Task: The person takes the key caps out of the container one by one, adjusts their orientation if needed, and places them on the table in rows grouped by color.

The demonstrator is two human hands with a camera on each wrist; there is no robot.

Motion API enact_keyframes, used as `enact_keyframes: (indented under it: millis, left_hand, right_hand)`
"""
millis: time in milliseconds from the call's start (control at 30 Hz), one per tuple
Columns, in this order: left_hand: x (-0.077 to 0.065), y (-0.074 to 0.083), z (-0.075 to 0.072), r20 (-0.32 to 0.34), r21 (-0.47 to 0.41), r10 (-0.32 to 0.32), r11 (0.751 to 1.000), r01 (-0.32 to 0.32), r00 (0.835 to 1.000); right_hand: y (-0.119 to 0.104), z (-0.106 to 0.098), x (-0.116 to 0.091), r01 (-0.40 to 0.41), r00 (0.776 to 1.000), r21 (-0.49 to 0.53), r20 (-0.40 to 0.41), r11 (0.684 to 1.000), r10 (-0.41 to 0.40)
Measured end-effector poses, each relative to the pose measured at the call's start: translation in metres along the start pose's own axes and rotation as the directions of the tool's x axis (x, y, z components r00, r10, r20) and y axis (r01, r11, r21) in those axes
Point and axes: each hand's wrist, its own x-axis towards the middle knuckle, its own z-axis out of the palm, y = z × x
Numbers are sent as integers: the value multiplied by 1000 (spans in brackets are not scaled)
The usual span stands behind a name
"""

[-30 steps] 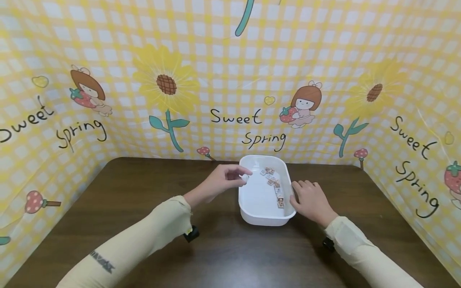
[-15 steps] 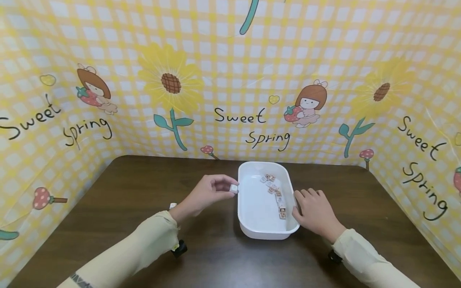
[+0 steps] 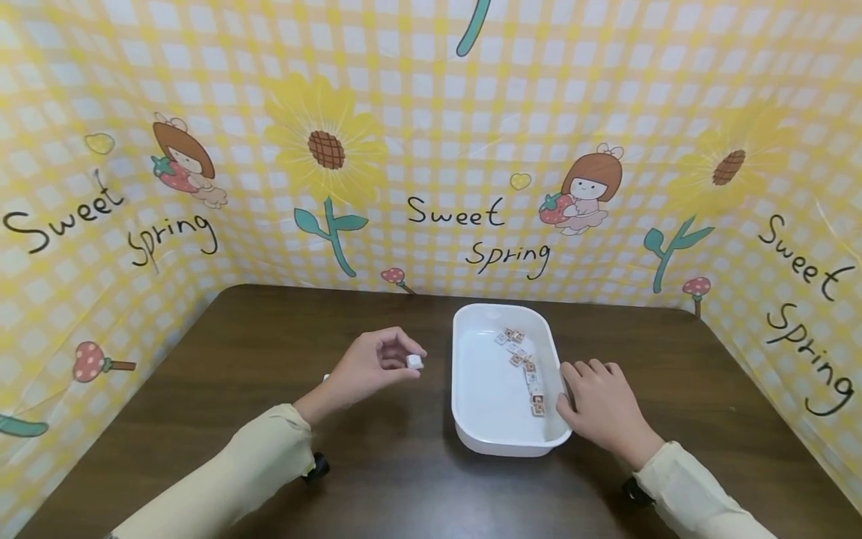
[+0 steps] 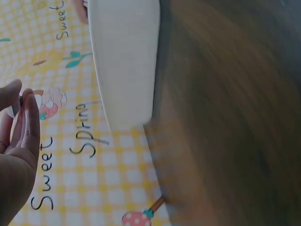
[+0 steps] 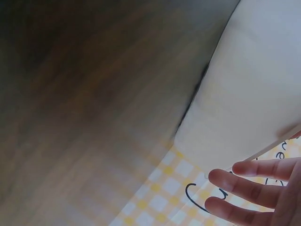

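Note:
In the head view, my left hand pinches a small white block between thumb and fingertips, left of a white plastic tub and apart from it. The left wrist view shows the fingers mostly from the side. Several small square pieces, white and brown-patterned, lie along the tub's right side. At the tub's right rim, my right hand holds on, its thumb at the edge. Spread fingers reach past the rim in the right wrist view.
A dark brown wooden table bears the tub. Behind it and at both sides hangs a yellow checked cloth with printed flowers and lettering. A small white thing shows partly behind my left wrist.
My left hand has moved left, from over the tub's left rim to beside it, with the white block. The tub has shifted slightly towards me along with my right hand.

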Motion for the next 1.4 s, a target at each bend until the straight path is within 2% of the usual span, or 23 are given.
enact_keyframes:
  millis: [100, 200, 400, 567, 667, 767, 900, 967, 1100, 1400]
  left_hand:
    - [-5, -2, -5, -13, 125, 42, 991, -40, 999]
    - [-9, -5, -11, -34, 198, 50, 979, -42, 998]
    - [-16, -17, -26, -100, 154, -4, 988, 20, 995]
    - [-22, -27, -52, -155, 97, -94, 989, 110, 983]
    - [-27, -35, -70, -184, 124, -125, 981, 149, 975]
    - [-35, -46, -86, -214, 220, -133, 959, 180, 968]
    - [-49, -64, -102, -231, 344, -171, 906, 245, 958]
    - [-54, -74, -107, -221, 400, -192, 876, 269, 956]
    - [-59, -89, -114, -206, 456, -220, 840, 293, 953]
    - [-57, -99, -117, -168, 489, -259, 816, 309, 951]
  right_hand:
    - [0, -1, -2, 2, 1000, -5, -11, 1000, -2]
    - [1, 0, -3, 6, 1000, -8, -21, 1000, -6]
    - [1, 0, -3, 5, 1000, -1, -23, 1000, -5]
    - [1, 0, -2, 13, 999, -1, -38, 1000, -14]
    - [1, 0, -2, 15, 999, 1, -44, 1000, -15]
    - [1, 1, -2, 19, 999, 0, -44, 1000, -19]
    - [1, 2, -2, 19, 999, 1, -35, 1000, -19]
    - [0, 2, -2, 18, 999, 4, -32, 1000, -18]
    - [0, 0, -3, 20, 999, 6, -33, 1000, -20]
    - [0, -1, -3, 17, 1000, 12, -19, 1000, -17]
